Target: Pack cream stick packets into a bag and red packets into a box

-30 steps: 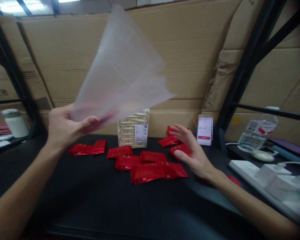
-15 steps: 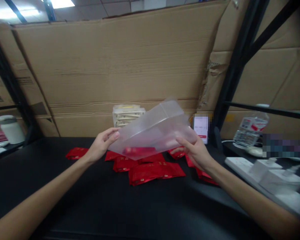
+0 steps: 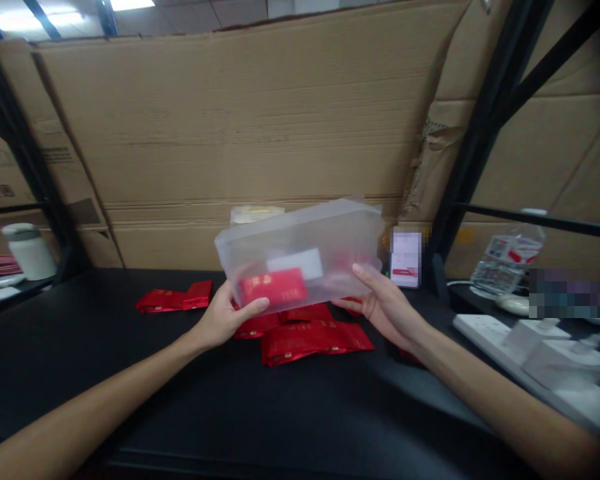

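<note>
A frosted, see-through plastic box point(image 3: 330, 230) is held up in the air between my two hands. My left hand point(image 3: 223, 320) grips its lower left corner, thumb on the near face. At the lower right edge, my right hand point(image 3: 393, 307) pinches it with the thumb in front and the fingers behind and below. A red printed piece point(image 3: 275, 285) and a white card point(image 3: 307, 264) show at the box's near side; whether they lie inside or behind it, I cannot tell. Below, several red foil packets point(image 3: 317, 343) lie on the black table point(image 3: 260, 413), partly hidden.
More red packets point(image 3: 173, 299) lie to the left. Behind the box, the top of a clear container point(image 3: 257, 215) shows. A phone point(image 3: 406, 259) stands at the back right, near a white power strip point(image 3: 495, 340) and a water bottle point(image 3: 510, 257). Cardboard point(image 3: 240, 120) walls the back.
The plastic box has turned more level, its broad face towards me, and the red piece and white card now show clearly. My left hand has shifted right and down to its lower corner.
</note>
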`<action>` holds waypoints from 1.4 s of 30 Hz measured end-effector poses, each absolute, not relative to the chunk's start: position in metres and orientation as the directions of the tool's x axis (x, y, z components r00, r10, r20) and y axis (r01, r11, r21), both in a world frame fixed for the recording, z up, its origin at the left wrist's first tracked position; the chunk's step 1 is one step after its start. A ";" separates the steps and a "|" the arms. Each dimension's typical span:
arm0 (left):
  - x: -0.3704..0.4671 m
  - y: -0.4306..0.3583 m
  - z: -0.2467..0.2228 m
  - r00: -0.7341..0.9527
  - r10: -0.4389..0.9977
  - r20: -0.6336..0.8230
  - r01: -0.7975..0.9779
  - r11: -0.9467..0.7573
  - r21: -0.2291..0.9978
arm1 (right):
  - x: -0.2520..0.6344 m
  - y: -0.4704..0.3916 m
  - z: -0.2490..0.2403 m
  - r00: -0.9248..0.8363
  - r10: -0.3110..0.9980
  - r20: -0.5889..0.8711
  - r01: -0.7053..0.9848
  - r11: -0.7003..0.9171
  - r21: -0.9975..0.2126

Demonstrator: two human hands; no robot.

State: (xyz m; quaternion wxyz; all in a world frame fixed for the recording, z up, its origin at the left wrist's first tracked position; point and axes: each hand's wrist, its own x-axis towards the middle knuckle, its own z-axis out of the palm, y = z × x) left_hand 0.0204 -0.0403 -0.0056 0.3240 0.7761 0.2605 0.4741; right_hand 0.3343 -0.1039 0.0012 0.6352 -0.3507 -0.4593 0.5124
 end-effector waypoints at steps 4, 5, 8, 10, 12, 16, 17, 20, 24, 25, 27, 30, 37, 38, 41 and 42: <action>0.020 -0.032 0.008 0.105 0.649 0.753 0.117 -0.760 0.639 | 0.339 -0.101 0.002 0.191 0.921 0.340 -0.244 0.380 -0.892; 0.018 -0.028 0.011 0.024 0.610 0.792 0.142 -0.786 0.601 | 0.342 -0.099 0.001 0.208 0.911 0.356 -0.220 0.398 -0.891; 0.011 -0.020 0.017 -0.116 0.526 0.843 0.200 -0.819 0.538 | 0.348 -0.096 -0.001 0.197 0.921 0.337 -0.163 0.369 -0.915; 0.007 -0.017 0.019 -0.137 0.496 0.858 0.227 -0.827 0.514 | 0.347 -0.095 -0.004 0.159 0.939 0.306 -0.134 0.327 -0.935; 0.004 -0.017 0.020 -0.119 0.455 0.883 0.254 -0.845 0.470 | 0.342 -0.096 -0.007 0.096 0.955 0.282 -0.120 0.292 -0.949; 0.003 -0.019 0.021 -0.080 0.346 0.935 0.280 -0.892 0.354 | 0.331 -0.100 -0.014 -0.058 0.970 0.237 -0.128 0.229 -0.965; 0.003 -0.020 0.022 -0.076 0.326 0.942 0.279 -0.900 0.334 | 0.329 -0.101 -0.016 -0.089 0.968 0.233 -0.138 0.220 -0.966; 0.004 -0.020 0.021 -0.039 0.304 0.952 0.264 -0.916 0.303 | 0.324 -0.100 -0.023 -0.128 0.959 0.254 -0.194 0.227 -0.954; 0.005 -0.017 0.016 -0.019 0.378 0.926 0.218 -0.902 0.373 | 0.323 -0.096 -0.027 -0.050 0.925 0.377 -0.103 0.371 -0.923; 0.006 -0.016 0.015 -0.039 0.409 0.912 0.197 -0.891 0.409 | 0.324 -0.095 -0.027 -0.033 0.905 0.423 -0.034 0.422 -0.906; 0.007 -0.015 0.012 -0.083 0.501 0.862 0.128 -0.852 0.507 | 0.327 -0.095 -0.025 -0.047 0.872 0.486 0.089 0.489 -0.868; 0.011 -0.017 0.011 -0.118 0.665 0.737 -0.026 -0.744 0.668 | 0.331 -0.098 -0.021 -0.149 0.850 0.505 0.214 0.526 -0.823; 0.010 -0.019 0.028 -0.235 0.778 0.582 -0.285 -0.628 0.724 | 0.340 -0.100 -0.027 -0.431 0.748 0.505 0.580 0.658 -0.480; 0.009 -0.019 0.031 -0.249 0.778 0.577 -0.315 -0.628 0.712 | 0.341 -0.099 -0.029 -0.419 0.753 0.507 0.618 0.646 -0.448; 0.006 -0.022 0.037 -0.229 0.799 0.555 -0.386 -0.598 0.702 | 0.344 -0.097 -0.031 -0.342 0.744 0.573 0.671 0.621 -0.406; 0.006 -0.025 0.038 -0.207 0.814 0.543 -0.401 -0.577 0.712 | 0.344 -0.097 -0.031 -0.315 0.745 0.589 0.653 0.620 -0.435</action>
